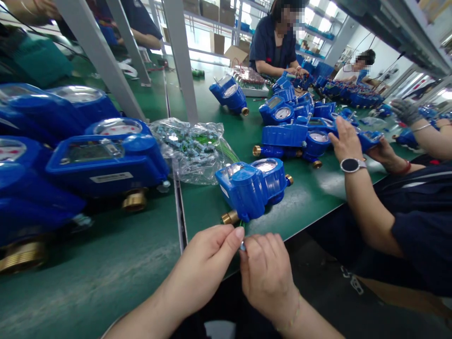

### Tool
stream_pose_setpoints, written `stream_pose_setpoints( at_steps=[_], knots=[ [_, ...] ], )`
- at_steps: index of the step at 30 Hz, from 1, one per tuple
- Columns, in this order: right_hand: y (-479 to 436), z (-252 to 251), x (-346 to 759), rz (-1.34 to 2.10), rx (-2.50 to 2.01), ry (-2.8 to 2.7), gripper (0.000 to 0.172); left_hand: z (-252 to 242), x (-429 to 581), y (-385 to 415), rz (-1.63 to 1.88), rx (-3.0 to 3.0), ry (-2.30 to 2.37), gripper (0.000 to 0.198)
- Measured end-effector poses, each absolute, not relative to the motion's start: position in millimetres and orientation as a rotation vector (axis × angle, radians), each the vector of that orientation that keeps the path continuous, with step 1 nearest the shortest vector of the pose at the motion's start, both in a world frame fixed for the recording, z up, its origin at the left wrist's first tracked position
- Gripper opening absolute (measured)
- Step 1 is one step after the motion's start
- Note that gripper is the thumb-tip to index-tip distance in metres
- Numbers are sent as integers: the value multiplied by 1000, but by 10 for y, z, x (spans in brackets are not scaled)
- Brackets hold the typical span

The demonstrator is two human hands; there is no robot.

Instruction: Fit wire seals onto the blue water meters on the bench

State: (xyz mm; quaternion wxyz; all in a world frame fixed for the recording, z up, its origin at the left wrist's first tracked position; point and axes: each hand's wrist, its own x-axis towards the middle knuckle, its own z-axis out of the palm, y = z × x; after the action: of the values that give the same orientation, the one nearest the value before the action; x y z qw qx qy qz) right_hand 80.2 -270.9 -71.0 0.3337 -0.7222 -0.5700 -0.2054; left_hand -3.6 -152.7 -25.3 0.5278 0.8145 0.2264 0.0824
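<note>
Just in front of me on the bench edge sits a blue water meter (247, 190) with a round dial and brass threaded ends. A thin green wire (242, 224) runs from under its near side down to my fingers. My left hand (212, 259) pinches this wire between thumb and forefinger. Closed beside it, my right hand (270, 275) grips a small light-blue wire seal (242, 246), mostly hidden by the fingertips. Behind the meter lies a clear plastic bag (192, 162) of similar light-blue seals with green wires.
Several blue water meters (106, 162) crowd the left of the green bench (137, 263). More meters (293, 134) stand at the right, where a co-worker's hands (348, 141) handle one. Grey metal posts (178, 56) rise from the bench. Another person (273, 42) works across from me.
</note>
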Motion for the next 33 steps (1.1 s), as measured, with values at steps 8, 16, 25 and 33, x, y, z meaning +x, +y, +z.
stream_pose_setpoints(
  at_steps=[8, 16, 25, 33],
  knots=[
    [-2604, -605, 764, 926, -1388, -715, 33, -222, -2, -1532, 227, 2119, 574, 38],
    [-2654, -711, 834, -426, -1944, -1441, 14, -278, 12, -1498, 202, 1987, 588, 41],
    [-2558, -669, 873, -434, -1887, -1401, 12, -367, 44, -1438, 247, 1953, 576, 35],
    [-2405, -628, 836, 886, -1421, -576, 23, -358, 65, -1410, 326, 1967, 576, 28]
  ],
)
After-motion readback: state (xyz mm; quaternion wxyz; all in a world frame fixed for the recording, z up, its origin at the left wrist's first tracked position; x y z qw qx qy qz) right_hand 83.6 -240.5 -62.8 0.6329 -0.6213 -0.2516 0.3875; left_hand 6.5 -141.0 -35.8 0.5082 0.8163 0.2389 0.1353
